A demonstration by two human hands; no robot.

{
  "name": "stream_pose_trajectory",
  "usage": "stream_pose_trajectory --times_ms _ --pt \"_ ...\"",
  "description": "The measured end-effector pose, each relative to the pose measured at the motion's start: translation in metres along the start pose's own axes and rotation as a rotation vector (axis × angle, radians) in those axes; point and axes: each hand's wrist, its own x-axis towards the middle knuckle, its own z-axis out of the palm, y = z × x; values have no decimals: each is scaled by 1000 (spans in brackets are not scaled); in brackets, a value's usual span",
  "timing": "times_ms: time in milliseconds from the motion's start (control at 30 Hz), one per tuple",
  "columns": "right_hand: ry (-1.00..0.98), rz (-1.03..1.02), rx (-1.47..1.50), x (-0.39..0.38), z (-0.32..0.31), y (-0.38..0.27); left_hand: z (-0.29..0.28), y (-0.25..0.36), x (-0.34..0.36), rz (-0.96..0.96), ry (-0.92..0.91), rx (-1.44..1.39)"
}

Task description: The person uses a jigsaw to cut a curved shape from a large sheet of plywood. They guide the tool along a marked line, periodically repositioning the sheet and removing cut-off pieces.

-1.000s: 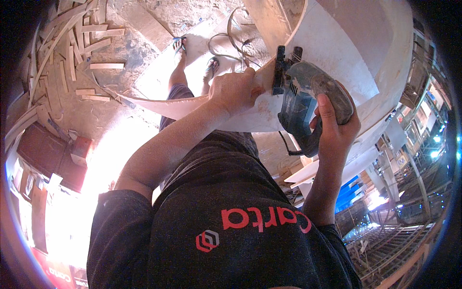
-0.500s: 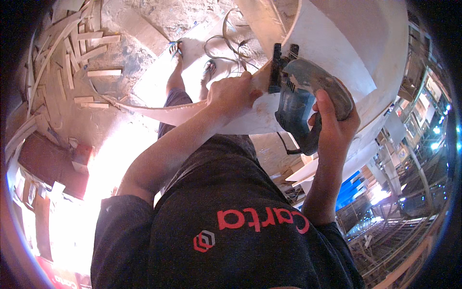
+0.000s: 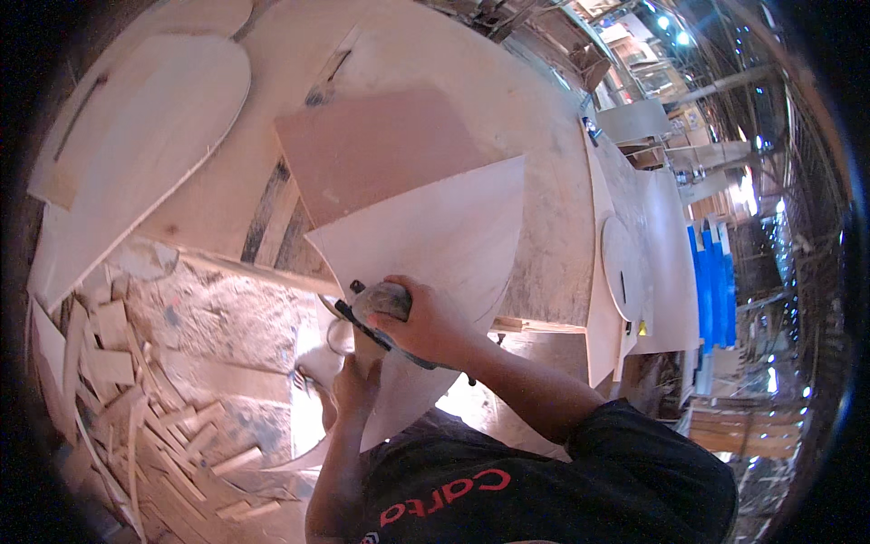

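My right hand (image 3: 426, 319) is wrapped around the top of a grey jigsaw (image 3: 384, 301). The tool's dark base rests at the left edge of a pale, thin plywood sheet (image 3: 444, 227), which has curved sides and overhangs the table. Just below the jigsaw, my left hand (image 3: 357, 384) is closed on the plywood by its cut edge; the fingertips are partly hidden. A narrow tail of the sheet runs down past my left forearm. The jigsaw's blade cannot be seen.
The wooden worktable (image 3: 535, 118) carries a reddish-brown board (image 3: 381, 150) under the sheet. Rounded plywood panels (image 3: 172, 118) lie at the left. Wood offcuts (image 3: 172, 444) litter the floor at lower left. More cut panels (image 3: 625, 263) and blue pieces (image 3: 711, 286) stand to the right.
The view has swung, bringing the tabletop into sight. The jigsaw in my right hand now appears further left and lower, turned differently. My left hand stays close to it on the plywood.
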Motion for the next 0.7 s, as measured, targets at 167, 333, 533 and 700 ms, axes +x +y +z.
stream_pose_trajectory --times_ms 167,333,533,700 --pt "-3 11 -9 11 17 7 -11 -25 22 138 2 14" --pt "-56 3 -37 5 7 -5 -18 -24 18 131 -20 -33" --pt "-58 -15 -83 10 8 6 0 -44 33 208 19 -101" --pt "-5 -44 -34 11 18 28 13 -35 24 176 37 -117"
